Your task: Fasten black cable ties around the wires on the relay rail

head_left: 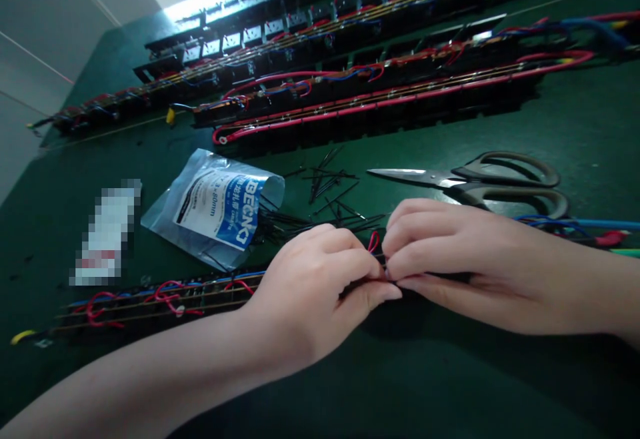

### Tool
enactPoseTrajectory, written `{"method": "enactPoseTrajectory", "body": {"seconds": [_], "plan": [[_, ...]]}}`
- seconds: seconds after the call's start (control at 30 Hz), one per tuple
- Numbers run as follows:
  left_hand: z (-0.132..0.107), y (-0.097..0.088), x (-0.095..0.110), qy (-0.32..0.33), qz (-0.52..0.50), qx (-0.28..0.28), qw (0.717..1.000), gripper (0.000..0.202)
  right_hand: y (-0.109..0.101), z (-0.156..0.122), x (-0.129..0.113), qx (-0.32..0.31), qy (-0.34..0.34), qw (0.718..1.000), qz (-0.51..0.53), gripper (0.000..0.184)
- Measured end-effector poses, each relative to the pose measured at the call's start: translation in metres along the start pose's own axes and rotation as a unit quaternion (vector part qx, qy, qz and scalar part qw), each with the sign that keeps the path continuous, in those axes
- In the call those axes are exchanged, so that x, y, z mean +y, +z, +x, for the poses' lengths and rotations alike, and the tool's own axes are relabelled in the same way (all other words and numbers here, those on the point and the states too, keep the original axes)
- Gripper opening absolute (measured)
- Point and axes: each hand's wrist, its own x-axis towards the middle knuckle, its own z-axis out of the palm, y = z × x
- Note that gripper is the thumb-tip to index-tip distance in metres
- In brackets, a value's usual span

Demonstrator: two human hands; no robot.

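The left hand (320, 279) and right hand (450, 252) meet fingertip to fingertip. Both are curled shut and pinch a red wire (373, 241) that loops up from the near black strip (150, 300) low on the green table (590, 125). Just behind the hands lie loose cable ties (330, 182), with a bag (220, 205) to their left and scissors (500, 182) to their right.

Single view, head-worn: looks forward and down, horizon tilted; close above left hand (310, 289) and right hand (453, 259); dark green tabletop (580, 129) recedes beyond.
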Motion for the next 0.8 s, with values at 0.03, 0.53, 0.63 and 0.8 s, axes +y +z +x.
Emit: {"method": "enactPoseTrajectory", "body": {"seconds": [0.03,0.53,0.63,0.8], "plan": [[0.0000,0.0001,0.0004,0.000,-0.003,0.001,1.000,0.023,-0.0007,0.0003,-0.0004,0.000,0.001,1.000,0.004,0.020],[0.0007,0.0013,-0.0013,-0.004,-0.005,0.005,1.000,0.011,0.0020,-0.0014,-0.0028,0.016,-0.014,0.999,-0.029,0.023],[0.0008,0.0004,-0.0008,0.009,0.012,-0.002,1.000,0.017,0.0014,-0.0020,-0.0018,0.019,-0.004,1.000,-0.017,0.020],[0.0002,-0.0007,0.0005,0.009,0.009,-0.010,1.000,0.019,0.0011,-0.0029,-0.0007,0.023,-0.004,1.000,0.008,0.018]]}}
